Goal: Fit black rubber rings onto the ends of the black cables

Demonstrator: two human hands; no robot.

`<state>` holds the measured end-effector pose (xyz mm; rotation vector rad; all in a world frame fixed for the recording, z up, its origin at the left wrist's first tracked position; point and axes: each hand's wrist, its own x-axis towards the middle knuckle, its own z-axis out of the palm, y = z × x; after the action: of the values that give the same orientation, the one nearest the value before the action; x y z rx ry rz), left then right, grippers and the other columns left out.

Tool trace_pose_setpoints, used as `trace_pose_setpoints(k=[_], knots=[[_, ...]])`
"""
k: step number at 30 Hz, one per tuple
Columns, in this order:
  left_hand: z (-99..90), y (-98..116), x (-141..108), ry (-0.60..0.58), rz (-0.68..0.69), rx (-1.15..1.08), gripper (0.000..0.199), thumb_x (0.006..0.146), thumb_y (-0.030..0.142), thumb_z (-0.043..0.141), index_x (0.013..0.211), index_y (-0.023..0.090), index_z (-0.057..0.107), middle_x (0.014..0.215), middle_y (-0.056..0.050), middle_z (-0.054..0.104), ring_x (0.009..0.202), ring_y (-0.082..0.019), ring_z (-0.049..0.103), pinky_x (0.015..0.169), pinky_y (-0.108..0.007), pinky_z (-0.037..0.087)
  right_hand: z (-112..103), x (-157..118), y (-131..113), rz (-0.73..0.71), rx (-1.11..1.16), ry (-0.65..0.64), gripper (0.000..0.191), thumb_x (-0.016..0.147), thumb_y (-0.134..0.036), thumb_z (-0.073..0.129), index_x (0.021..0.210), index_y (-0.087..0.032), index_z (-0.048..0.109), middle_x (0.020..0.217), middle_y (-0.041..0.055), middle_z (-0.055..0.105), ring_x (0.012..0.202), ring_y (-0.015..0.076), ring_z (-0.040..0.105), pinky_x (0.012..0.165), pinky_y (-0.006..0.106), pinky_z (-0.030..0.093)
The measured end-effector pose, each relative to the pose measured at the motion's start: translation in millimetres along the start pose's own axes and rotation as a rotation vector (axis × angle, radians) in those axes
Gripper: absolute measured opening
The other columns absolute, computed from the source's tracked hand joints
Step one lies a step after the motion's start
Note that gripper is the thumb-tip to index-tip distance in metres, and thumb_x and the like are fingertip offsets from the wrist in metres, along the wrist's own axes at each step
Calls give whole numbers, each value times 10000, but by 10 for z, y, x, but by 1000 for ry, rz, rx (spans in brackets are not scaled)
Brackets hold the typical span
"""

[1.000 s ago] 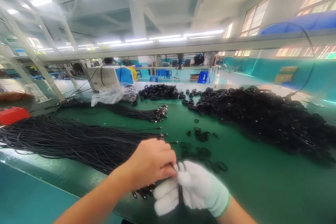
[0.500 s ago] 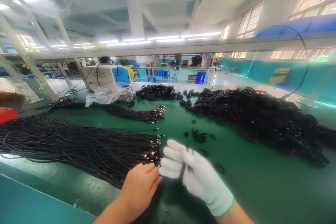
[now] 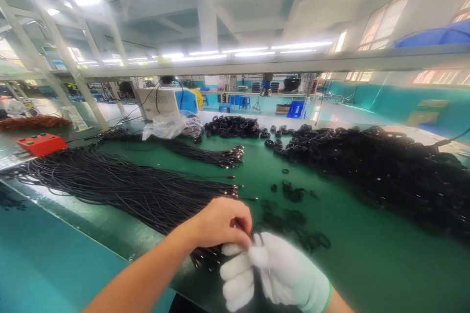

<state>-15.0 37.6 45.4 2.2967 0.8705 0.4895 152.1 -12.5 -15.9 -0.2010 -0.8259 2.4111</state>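
My bare left hand [image 3: 220,222] is closed, thumb and fingers pinched on a thin black cable at the fingertips of the other hand. My right hand [image 3: 282,269], in a white glove, has its fingers curled round a dark strand that runs down across the palm. Beneath and left of my left hand lies a long bundle of black cables [image 3: 128,186], with metal connector ends toward the hands. Several loose black rings [image 3: 293,225] are on the green tabletop [image 3: 367,264] just beyond my gloved hand.
At the right spreads a large heap of black coiled pieces [image 3: 370,161]; a smaller heap [image 3: 232,126] sits at the back. A second cable bundle [image 3: 205,151], clear plastic bag [image 3: 165,126] and red button box [image 3: 42,144] are left. A metal rail [image 3: 257,66] crosses above.
My left hand has moved right and up to meet the gloved hand, whose fingers have curled further. The view has turned left, bringing the whole red box into sight.
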Motion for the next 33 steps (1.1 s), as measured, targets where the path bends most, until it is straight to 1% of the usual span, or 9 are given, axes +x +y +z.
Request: trace_pose_setpoints(k=[4,10,13,17,20,22,25,28,33], knots=[[162,-189,43,27,-49,-319,174,827,281,556,800,135,647,766,-11,641,707,-121,570,628,-204,437,60,29,10,-35,95,8,345,697,-295,720,931,-133,525,697,-10,466,602,112,479,684,354,407],[210,-423,-104,203,-162,401,253,905,241,388,870,213,637,796,-11,637,734,-153,560,668,-268,387,78,31,-258,-360,162,78,204,773,-234,658,882,-137,517,697,-35,343,618,88,373,633,273,358],[309,-311,-223,243,-189,604,236,893,209,391,808,210,611,745,-12,611,692,-162,537,654,-289,343,37,14,-368,-451,118,185,240,798,-238,636,1000,-144,546,799,10,480,746,138,487,763,356,411],[576,-29,-309,260,-63,651,172,850,177,452,724,203,566,689,6,584,625,-151,504,613,-294,301,-8,33,-369,-480,63,370,334,780,-250,663,1080,-161,545,1062,90,563,950,214,548,889,428,388],[649,55,-304,321,50,643,190,834,147,470,656,187,524,636,16,559,568,-137,466,578,-293,265,11,55,-301,-429,-42,413,299,776,-240,672,1043,-159,565,953,68,601,851,179,571,857,396,403],[556,42,-293,304,135,635,167,838,201,518,672,184,533,657,19,573,586,-135,469,580,-290,259,29,49,-239,-315,-152,378,300,765,-236,682,1030,-139,579,886,64,611,793,168,566,805,364,415],[265,1,-280,195,184,549,173,797,348,620,736,190,582,711,22,599,658,-135,496,617,-277,283,25,20,-126,-123,-211,209,300,758,-242,684,1003,-99,590,825,69,600,744,157,549,759,341,422],[37,-38,-255,106,85,273,148,748,335,675,748,194,631,729,30,609,694,-118,524,647,-239,336,-1,14,6,-23,-102,88,328,749,-280,686,995,-95,573,770,49,563,686,135,528,731,341,430],[136,-191,-191,44,-171,-350,106,723,239,639,752,140,664,725,5,622,681,-116,550,604,-187,408,40,76,148,16,-38,64,400,757,-376,659,1019,-101,536,745,37,507,648,127,493,665,322,426]])
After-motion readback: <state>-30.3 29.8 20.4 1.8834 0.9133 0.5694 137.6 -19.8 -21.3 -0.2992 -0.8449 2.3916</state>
